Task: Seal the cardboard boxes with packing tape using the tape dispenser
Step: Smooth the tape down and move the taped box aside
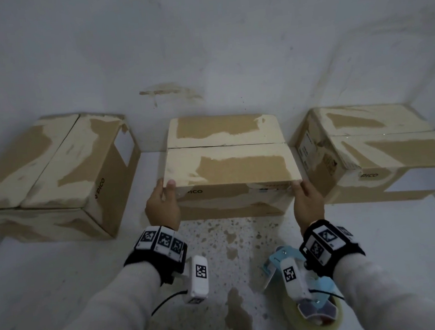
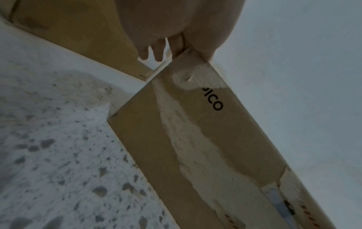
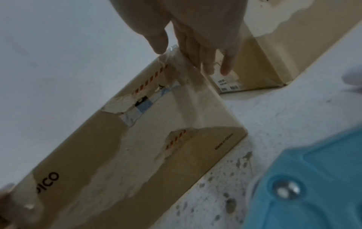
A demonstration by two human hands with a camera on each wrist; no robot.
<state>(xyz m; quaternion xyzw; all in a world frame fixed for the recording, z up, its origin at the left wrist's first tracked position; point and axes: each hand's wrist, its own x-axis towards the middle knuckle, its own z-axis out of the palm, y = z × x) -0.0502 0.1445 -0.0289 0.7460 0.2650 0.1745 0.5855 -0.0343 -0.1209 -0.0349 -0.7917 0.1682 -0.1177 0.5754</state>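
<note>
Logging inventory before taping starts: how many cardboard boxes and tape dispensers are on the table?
Cardboard boxes: 3 (left box, middle box, right box)
Tape dispensers: 1 (blue tape dispenser)
Total: 4

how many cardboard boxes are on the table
3, in a row against the wall: the left box angled, the middle box held at its near corners by both hands, the right box. None seems hidden.

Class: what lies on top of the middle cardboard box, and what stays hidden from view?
On the middle box only two shut flaps show, meeting at a seam. The left hand and right hand grip its front corners. Its contents are hidden.
</note>
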